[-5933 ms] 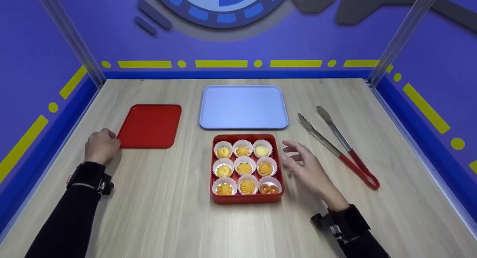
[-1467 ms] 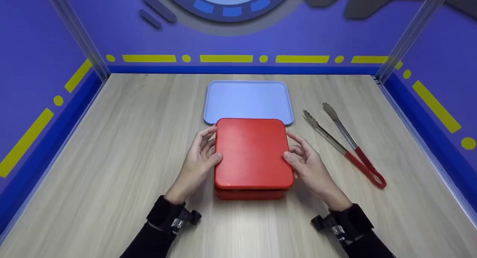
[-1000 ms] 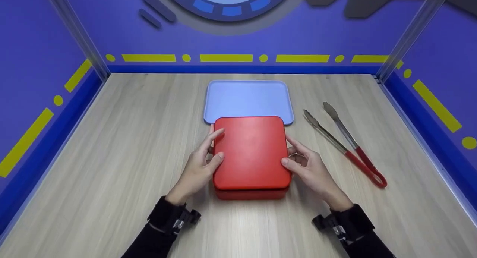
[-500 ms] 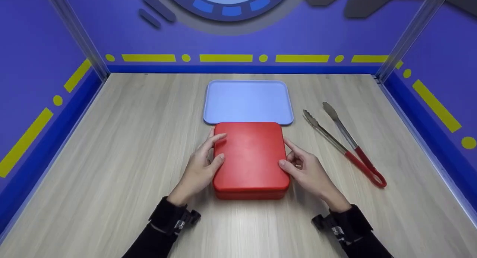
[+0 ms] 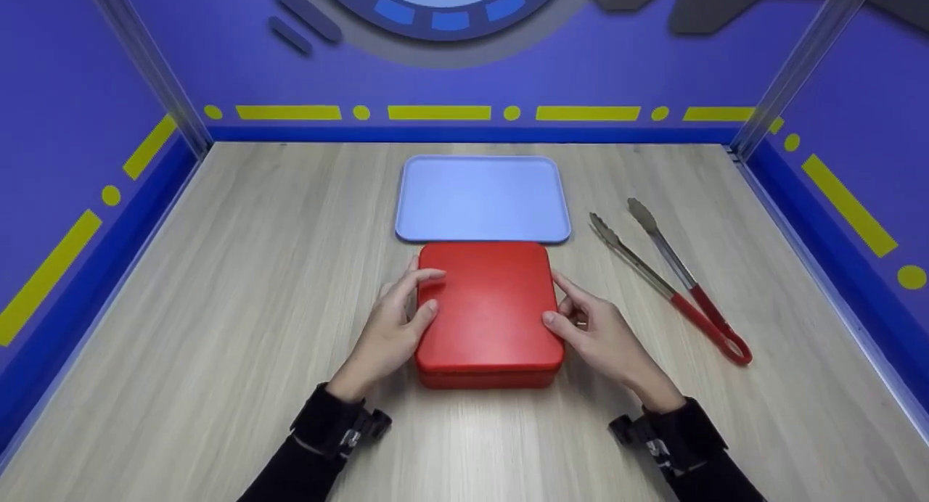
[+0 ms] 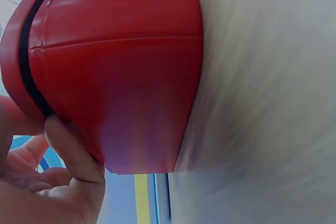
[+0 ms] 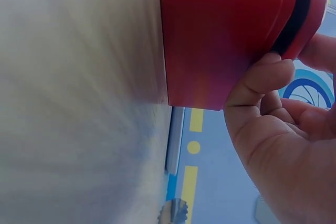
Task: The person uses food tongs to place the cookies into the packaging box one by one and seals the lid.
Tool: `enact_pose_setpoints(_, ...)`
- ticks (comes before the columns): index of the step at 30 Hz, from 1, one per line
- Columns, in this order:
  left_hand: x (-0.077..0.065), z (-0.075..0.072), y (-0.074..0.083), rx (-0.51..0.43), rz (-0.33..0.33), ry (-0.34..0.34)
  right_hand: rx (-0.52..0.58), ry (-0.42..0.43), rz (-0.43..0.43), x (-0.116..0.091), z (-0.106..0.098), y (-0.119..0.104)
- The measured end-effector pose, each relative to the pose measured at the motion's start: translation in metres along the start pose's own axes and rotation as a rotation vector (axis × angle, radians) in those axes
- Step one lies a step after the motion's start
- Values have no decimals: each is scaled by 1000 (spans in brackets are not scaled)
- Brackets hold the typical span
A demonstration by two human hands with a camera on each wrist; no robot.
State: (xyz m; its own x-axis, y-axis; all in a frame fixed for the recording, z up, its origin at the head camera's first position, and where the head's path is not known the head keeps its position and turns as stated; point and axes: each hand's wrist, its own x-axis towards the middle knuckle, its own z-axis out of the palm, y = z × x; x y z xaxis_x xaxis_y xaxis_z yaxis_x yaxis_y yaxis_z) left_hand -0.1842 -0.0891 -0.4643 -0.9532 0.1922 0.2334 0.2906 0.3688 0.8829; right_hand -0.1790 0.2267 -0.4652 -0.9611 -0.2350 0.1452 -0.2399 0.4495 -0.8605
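A flat red lid (image 5: 490, 306) lies over the red box (image 5: 486, 379) at the middle of the table and hides what is inside. My left hand (image 5: 388, 328) grips the lid's left side, thumb on its top and one finger bent over the surface. On the opposite side my right hand (image 5: 602, 335) pinches the lid's edge, thumb above and fingers curled beside the box. Both wrist views show a dark gap between lid and box wall, at the box (image 6: 121, 66) on the left and the box (image 7: 220, 35) on the right.
A light blue tray (image 5: 483, 197) lies just behind the box. To the right, metal tongs with red handles (image 5: 700, 313) rest spread on the wooden table. Blue-purple panels (image 5: 464, 81) enclose the back and both sides.
The lid came from the table's left onto the box, covering the paper-cupped treats. Over the last second its far edge dropped towards me, and a left finger moved onto its top.
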Motion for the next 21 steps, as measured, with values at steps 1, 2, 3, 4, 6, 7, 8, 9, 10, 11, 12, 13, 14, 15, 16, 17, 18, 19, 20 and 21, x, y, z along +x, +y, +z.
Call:
enact_pose_setpoints(1,0,0,0,1,3,-1,-2,-3,5,0,0,0)
enact_pose_setpoints(2,0,1,-1,2,3,-2,-5,-7,8,0,0,0)
enact_pose_setpoints(3,0,1,0,3,1,-3,-11,-11,11,0,0,1)
enact_pose_setpoints(4,0,2,0,6,-1,-4,-17,-17,13,0,-1,1)
enact_pose_setpoints(6,0,2,-1,7,-14,-7,-31,-27,13,0,-1,1)
enact_pose_setpoints(7,0,2,-1,9,-19,-7,-34,-32,12,0,-1,2)
enact_pose_setpoints(8,0,2,-1,11,-22,-6,-37,-36,10,0,-1,2)
enact_pose_setpoints(9,1,2,-1,11,-23,-4,-40,-39,7,0,-1,2)
enact_pose_setpoints(10,1,2,-2,10,-25,-4,-40,-42,4,0,-1,2)
enact_pose_setpoints(11,2,2,-3,11,-26,-5,-39,-44,2,0,-1,3)
enact_pose_setpoints(12,3,1,-3,11,-25,-7,-38,-45,0,0,-1,3)
enact_pose_setpoints(13,3,1,-4,9,-25,-9,-38,-46,-3,0,-1,3)
enact_pose_setpoints(14,3,1,-5,5,-26,-11,-39,-46,-5,0,-1,3)
enact_pose_setpoints(15,4,1,-5,2,-27,-14,-40,-47,-7,0,-1,3)
enact_pose_setpoints(16,4,1,-6,-2,-27,-17,-43,-48,-7,0,-1,3)
enact_pose_setpoints(17,4,1,-6,-3,-29,-20,-47,-48,-7,0,-1,3)
enact_pose_setpoints(18,4,2,-6,-3,-29,-21,-52,-49,-8,0,-1,3)
enact_pose_setpoints(19,3,2,-6,0,-30,-23,-56,-51,-12,0,-1,3)
enact_pose_setpoints(20,3,2,-6,5,-28,-24,-61,-53,-13,0,0,3)
enact_pose_setpoints(21,3,2,-6,7,-28,-25,-69,-55,-16,0,0,3)
